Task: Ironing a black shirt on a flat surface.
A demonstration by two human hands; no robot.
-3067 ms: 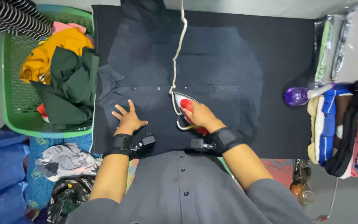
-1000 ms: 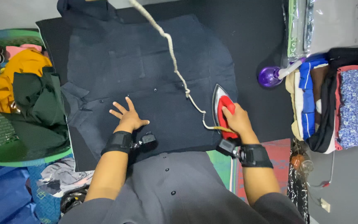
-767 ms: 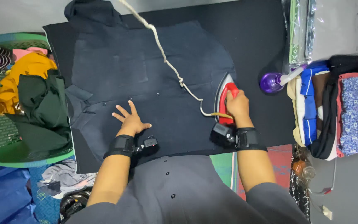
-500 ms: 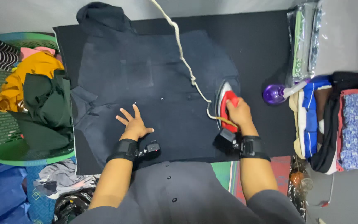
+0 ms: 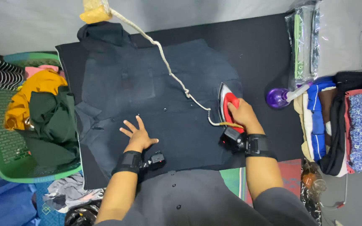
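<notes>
Pressing the dark shirt, the right hand is clasping the iron at the shirt's right edge; the left hand is lying spread and empty on its lower front, the rest looking mostly flat.

Black ironing mat (on floor), dark shirt spread flat w/ iron

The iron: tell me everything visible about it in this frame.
The iron has a red handle and a pale, silvery body that tapers to a point aimed away from the person. It sits sole-down on the right edge of the dark shirt spread over the black mat. The right hand wraps the handle. A cream braided cord runs from its rear, loops near the wrist, then crosses the shirt to the far side. Its sole is hidden.
</notes>
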